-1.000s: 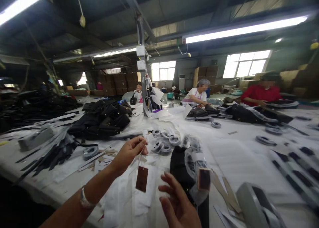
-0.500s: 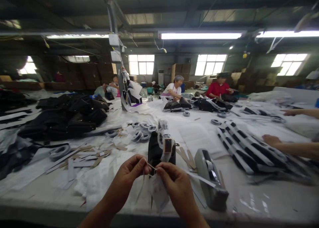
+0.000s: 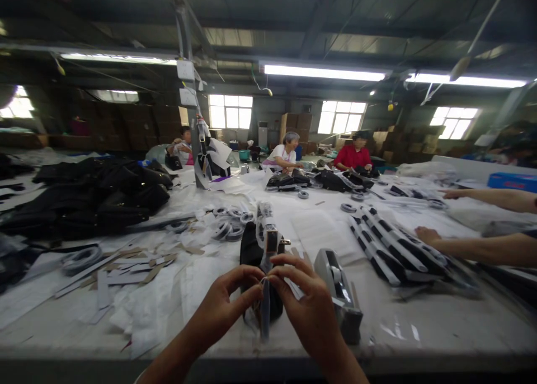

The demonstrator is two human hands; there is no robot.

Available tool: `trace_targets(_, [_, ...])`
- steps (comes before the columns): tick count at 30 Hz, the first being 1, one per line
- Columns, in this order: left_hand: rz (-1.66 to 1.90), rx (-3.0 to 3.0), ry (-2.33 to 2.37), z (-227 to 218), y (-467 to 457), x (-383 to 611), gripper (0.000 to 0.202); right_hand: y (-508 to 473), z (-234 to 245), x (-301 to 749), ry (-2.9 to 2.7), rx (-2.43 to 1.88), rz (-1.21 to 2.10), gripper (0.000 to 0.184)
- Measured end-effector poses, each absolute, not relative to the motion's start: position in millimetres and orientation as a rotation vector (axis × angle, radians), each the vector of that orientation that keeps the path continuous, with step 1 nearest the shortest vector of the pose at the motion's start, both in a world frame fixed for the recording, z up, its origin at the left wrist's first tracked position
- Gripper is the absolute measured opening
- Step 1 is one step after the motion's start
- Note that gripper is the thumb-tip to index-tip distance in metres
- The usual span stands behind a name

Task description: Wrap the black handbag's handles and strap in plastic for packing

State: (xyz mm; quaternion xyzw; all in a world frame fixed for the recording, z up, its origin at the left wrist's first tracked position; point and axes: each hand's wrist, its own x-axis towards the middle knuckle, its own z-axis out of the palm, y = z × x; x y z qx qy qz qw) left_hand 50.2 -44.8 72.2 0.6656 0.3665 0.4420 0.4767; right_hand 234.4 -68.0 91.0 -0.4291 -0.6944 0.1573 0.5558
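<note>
My left hand (image 3: 229, 300) and my right hand (image 3: 308, 297) meet at the fingertips in front of a black bag (image 3: 248, 247). Both are closed in a pinch on a thin pale cord (image 3: 264, 281); its exact path between the fingers is partly hidden. Below them hangs a small translucent packet (image 3: 265, 317), seen nearly edge-on. Behind the fingertips, the bag's wrapped strap (image 3: 265, 219) stands up, with a buckle (image 3: 272, 242) on it. My hands cover part of the bag.
Right of my hand stands a grey tape dispenser (image 3: 339, 294). Wrapped black-and-white straps (image 3: 394, 247) lie beyond it, near a co-worker's hand (image 3: 428, 235). Card strips (image 3: 126, 269), rolled straps (image 3: 232, 227) and piled black bags (image 3: 96, 191) lie leftward. Other people sit across the table.
My fingertips have come together, where the cord was stretched between them before. The packet has turned from broadside to nearly edge-on. The view has shifted slightly right.
</note>
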Motion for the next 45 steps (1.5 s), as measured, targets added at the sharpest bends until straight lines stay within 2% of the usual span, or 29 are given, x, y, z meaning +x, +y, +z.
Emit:
trace_targets(5, [1.071,1.555,0.821,85.5,-44.8,63.1,0.026,-71.8,91.3,233.0,-1.546,-0.982,0.541,0.013])
trace_targets(6, [1.082,1.531,0.811,88.5,-44.7,65.9,0.027,-72.3,88.9,232.2,-1.490,-0.955,0.639,0.018])
trace_targets(9, [1.120,1.451,0.788,93.6,-44.9,72.7,0.025,-73.9,74.4,227.9,-1.345,-0.818,0.995,0.050])
trace_targets(11, [1.126,1.379,0.774,91.8,-45.1,74.7,0.025,-75.1,60.9,225.3,-1.303,-0.771,1.139,0.060])
trace_targets(17, [1.148,1.160,0.798,65.6,-40.5,69.2,0.032,-81.3,34.8,233.0,-1.171,-0.927,1.275,0.036])
trace_targets(24, [1.091,1.243,0.878,46.6,-29.3,68.1,0.037,-72.7,27.1,251.8,-0.986,-0.946,1.383,0.041])
trace_targets(30, [1.245,1.551,1.125,50.7,9.5,57.5,0.035,-36.7,24.9,273.2,-1.105,-1.224,0.878,0.037])
trace_targets(34, [1.018,1.885,1.094,53.9,36.5,61.4,0.032,-9.9,31.3,269.1,-1.296,-1.240,0.781,0.032])
trace_targets(41, [0.740,1.891,0.769,46.2,70.8,67.7,0.039,8.1,41.8,252.9,-1.423,-1.067,1.004,0.024])
trace_targets(45, [0.650,1.848,0.714,32.0,92.2,66.8,0.033,14.2,37.6,257.6,-1.354,-1.062,1.176,0.026])
